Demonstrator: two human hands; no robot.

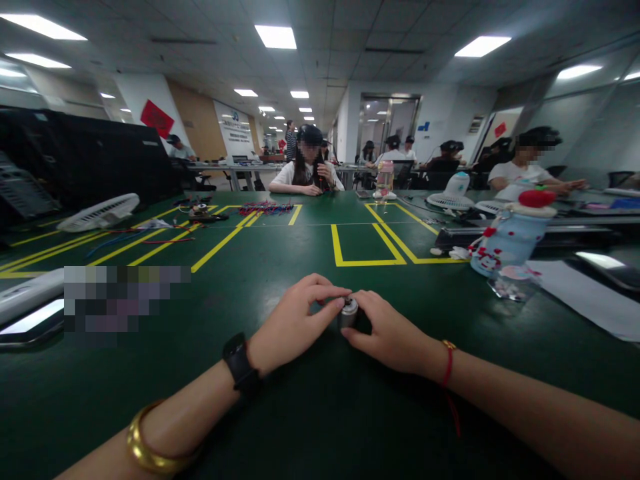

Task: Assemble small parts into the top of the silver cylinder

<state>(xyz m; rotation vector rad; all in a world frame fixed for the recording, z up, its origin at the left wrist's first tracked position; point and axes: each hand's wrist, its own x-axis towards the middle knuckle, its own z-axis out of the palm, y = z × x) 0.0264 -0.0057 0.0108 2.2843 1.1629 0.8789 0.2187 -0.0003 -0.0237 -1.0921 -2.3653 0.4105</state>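
A small silver motor-like cylinder [349,317] stands upright on the green table between my two hands. My right hand [387,330] grips it from the right, thumb low on its side and fingers near its upper edge. From the left, my left hand [300,317] pinches at its top with thumb and index finger. A small dark piece shows at the top by those fingertips, too small to make out. A black watch [241,363] and a gold bangle [150,443] are on my left arm, a red cord [449,363] on my right wrist.
Right: a blue bottle [520,233], a small clear box [515,283], white paper [585,297] and a white fan [453,192]. Left: a phone-like device [33,323] and another fan [100,212]. Several coloured wires [267,209] lie ahead, before a seated person [307,160].
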